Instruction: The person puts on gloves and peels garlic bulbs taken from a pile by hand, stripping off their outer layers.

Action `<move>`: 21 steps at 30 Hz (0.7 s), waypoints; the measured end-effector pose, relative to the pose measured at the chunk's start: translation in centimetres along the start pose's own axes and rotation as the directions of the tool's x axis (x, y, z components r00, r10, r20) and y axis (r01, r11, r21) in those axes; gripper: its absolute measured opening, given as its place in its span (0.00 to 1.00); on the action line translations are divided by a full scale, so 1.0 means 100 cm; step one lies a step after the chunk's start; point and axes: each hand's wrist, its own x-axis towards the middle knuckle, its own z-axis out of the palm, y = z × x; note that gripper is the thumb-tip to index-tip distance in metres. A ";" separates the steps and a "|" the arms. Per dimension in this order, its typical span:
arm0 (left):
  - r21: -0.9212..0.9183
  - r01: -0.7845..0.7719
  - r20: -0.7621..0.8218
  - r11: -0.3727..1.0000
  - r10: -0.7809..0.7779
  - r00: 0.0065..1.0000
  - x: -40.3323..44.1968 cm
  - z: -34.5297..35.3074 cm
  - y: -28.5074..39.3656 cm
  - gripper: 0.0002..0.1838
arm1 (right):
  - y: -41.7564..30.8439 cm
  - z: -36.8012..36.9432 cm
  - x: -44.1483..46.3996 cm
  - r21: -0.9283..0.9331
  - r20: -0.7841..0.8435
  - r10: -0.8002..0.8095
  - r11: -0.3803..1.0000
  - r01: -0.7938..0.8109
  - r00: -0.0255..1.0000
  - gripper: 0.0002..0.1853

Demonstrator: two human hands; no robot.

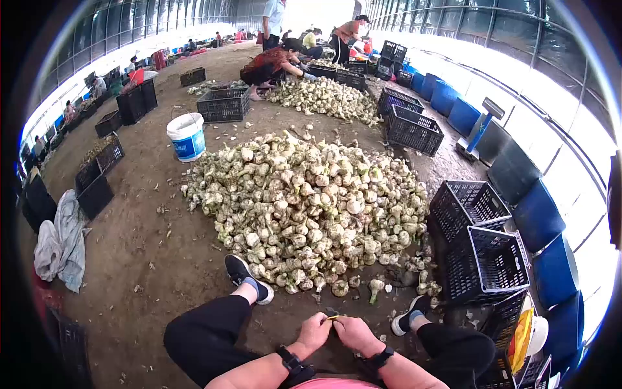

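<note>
My left hand (313, 332) and my right hand (355, 333) meet low in the middle of the head view, between my spread knees. Both are closed, pinching a small yellow strip (334, 318) between their fingertips; what exactly it is cannot be made out. Just beyond my shoes lies a large heap of garlic bulbs (311, 201) with short stems. One loose bulb (376, 286) rests at the heap's near edge, in front of my hands.
A white and blue bucket (188, 144) stands left of the heap. Black crates (466, 204) line the right side, beside blue barrels (539, 214). A crouching person (275, 63) works at a second heap (327, 98) farther back. Pale sacks (65, 240) lie at left.
</note>
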 end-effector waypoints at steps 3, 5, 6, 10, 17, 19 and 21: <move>0.022 0.070 0.022 0.997 -0.071 0.997 0.005 -0.001 -0.003 0.12 | -0.006 -0.002 -0.005 -0.156 0.062 0.100 0.984 -0.090 0.993 0.13; 0.080 0.050 0.128 0.996 -0.060 0.990 0.005 -0.004 0.002 0.13 | -0.010 0.000 -0.008 0.037 -0.132 -0.075 0.996 0.080 0.988 0.10; 0.075 0.032 0.136 0.997 -0.042 0.990 0.004 -0.003 0.002 0.13 | -0.020 -0.001 -0.009 0.122 -0.302 -0.115 0.980 0.158 0.946 0.08; 0.040 -0.056 0.115 0.998 0.051 0.992 0.001 -0.004 0.004 0.13 | -0.016 0.008 0.000 0.199 -0.285 -0.009 0.978 0.068 0.959 0.07; -0.061 -0.069 0.054 0.996 0.072 0.996 0.002 -0.002 -0.004 0.12 | 0.020 0.030 -0.003 0.324 -0.169 0.039 0.946 0.018 0.985 0.10; -0.158 -0.046 0.082 0.986 0.059 0.995 0.007 -0.004 -0.014 0.11 | 0.027 0.040 0.001 0.127 0.046 0.028 0.991 -0.033 0.999 0.11; -0.589 0.295 0.301 0.753 -0.134 0.944 0.009 -0.001 -0.019 0.09 | 0.043 0.048 0.014 -0.124 0.335 0.009 0.992 0.034 0.942 0.12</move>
